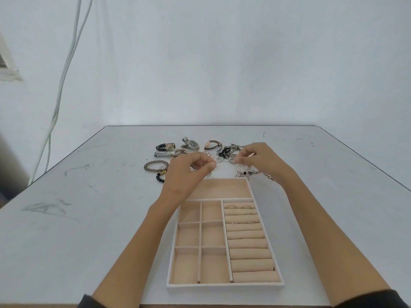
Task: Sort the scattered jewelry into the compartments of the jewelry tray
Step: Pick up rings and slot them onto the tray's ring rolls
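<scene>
Seen from the head, the tray lies on the table just in front of the person. The jewelry is heaped just past its far rim: watches at the back, a bead bracelet to the left, small hoops and chains tangled in the middle. Both hands hover over that heap. The left hand has its fingers curled, thumb and forefinger tips pressed together above the small hoops; whether anything sits between them is too small to tell. The right hand is curled likewise and seems to pinch a thin rosy piece at its fingertips, over the tangle's right side. A few rings sit slotted in the far rolls on the tray's right. The wide compartment and the six small ones at left look bare (one dark speck aside). The step in hand looks like freeing one item from the tangle. To do it well, one hand should steady the heap while the other lifts a single piece straight up, so chains drag no neighbours along. Then carry it low over the rim, pressing a ring between rolls or laying an earring in a small compartment, and leave the wide one for watches and bracelets.
</scene>
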